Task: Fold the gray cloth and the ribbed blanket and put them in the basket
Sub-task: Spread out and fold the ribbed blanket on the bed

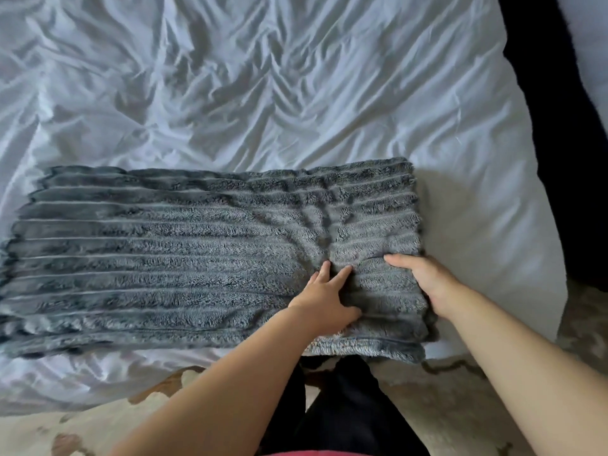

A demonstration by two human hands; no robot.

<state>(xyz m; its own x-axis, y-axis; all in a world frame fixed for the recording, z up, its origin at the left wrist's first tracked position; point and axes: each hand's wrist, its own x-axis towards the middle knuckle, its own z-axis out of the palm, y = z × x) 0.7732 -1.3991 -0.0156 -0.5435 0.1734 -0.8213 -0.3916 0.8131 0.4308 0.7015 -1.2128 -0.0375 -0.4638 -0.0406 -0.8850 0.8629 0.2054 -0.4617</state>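
The ribbed blanket [171, 258], dark gray and plush, lies folded into a long strip across the near edge of the bed. My left hand [324, 299] presses flat on its right part, fingers spread, bunching the fabric into a dent. My right hand [424, 281] grips the blanket's right end, fingers curled over the edge of the folded layers. No gray cloth or basket is in view.
A wrinkled white sheet [263, 93] covers the bed beyond the blanket. A beige patterned rug [444, 406] lies on the floor below, with my dark trouser legs [345, 406] at the bed's edge. A dark gap [559, 126] runs along the bed's right side.
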